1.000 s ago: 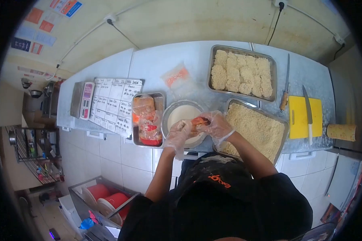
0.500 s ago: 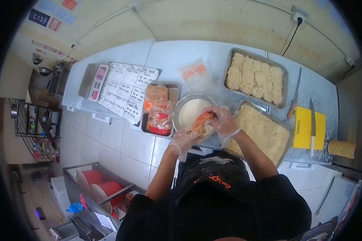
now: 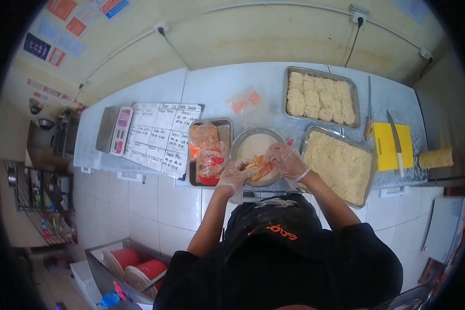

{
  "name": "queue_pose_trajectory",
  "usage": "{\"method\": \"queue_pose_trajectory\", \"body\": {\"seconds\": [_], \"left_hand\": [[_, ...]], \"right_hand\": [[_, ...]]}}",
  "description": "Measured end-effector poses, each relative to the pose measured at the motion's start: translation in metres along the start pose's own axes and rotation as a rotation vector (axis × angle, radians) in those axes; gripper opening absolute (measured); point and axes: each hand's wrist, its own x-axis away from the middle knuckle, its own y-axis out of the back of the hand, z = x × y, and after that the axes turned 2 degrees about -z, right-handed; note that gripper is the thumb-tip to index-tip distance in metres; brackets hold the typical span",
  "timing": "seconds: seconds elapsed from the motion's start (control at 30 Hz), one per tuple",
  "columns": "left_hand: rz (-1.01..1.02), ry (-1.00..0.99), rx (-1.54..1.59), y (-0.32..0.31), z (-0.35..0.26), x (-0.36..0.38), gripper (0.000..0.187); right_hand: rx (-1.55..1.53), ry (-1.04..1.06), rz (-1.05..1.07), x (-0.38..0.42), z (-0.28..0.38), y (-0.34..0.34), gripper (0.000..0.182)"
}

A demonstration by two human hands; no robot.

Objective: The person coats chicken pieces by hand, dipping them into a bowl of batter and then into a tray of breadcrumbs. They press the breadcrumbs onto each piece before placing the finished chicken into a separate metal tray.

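A limp, pinkish-yellow piece of raw meat (image 3: 262,166) is stretched between my two hands, low over a metal bowl (image 3: 234,150) of creamy white batter (image 3: 253,146). My left hand (image 3: 234,178), in a clear plastic glove, is closed on the meat's left end at the near-left rim. With gloved fingers pinched together, my right hand (image 3: 285,161) grips the other end at the bowl's right side. A small red handle (image 3: 290,142) pokes out by the rim above that hand. Part of the meat is hidden by my fingers.
Left of the bowl, a metal tray (image 3: 227,126) holds bagged food. Rightward lie a tray of pale crumbs (image 3: 341,165), a tray of coated pieces (image 3: 323,98), a yellow cutting board (image 3: 387,150) and two knives. A scale (image 3: 120,132) and written board (image 3: 157,137) stand far left.
The meat has gone from being held up and stretched to lying lower and more bunched between my hands. My right hand has dropped slightly. The camera view has tilted.
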Motion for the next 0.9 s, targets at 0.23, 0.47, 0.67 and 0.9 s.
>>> {"method": "queue_pose_trajectory", "body": {"seconds": [0.23,0.47,0.67,0.9], "left_hand": [[-0.025,-0.374,-0.643,0.025,0.025,-0.056,0.044],[0.032,-0.602,-0.794,0.011,0.043,-0.077,0.041],[0.279,-0.539,-0.753,-0.013,0.047,-0.066,0.037],[-0.015,-0.748,-0.934,-0.012,0.075,-0.098,0.042]], "right_hand": [[0.773,-0.228,0.317,0.006,-0.034,-0.02,0.018],[0.706,-0.276,0.286,0.023,-0.025,-0.021,0.018],[0.601,-0.19,-0.027,0.048,-0.012,0.008,0.017],[0.545,-0.389,0.117,0.062,-0.009,-0.014,0.017]]}}
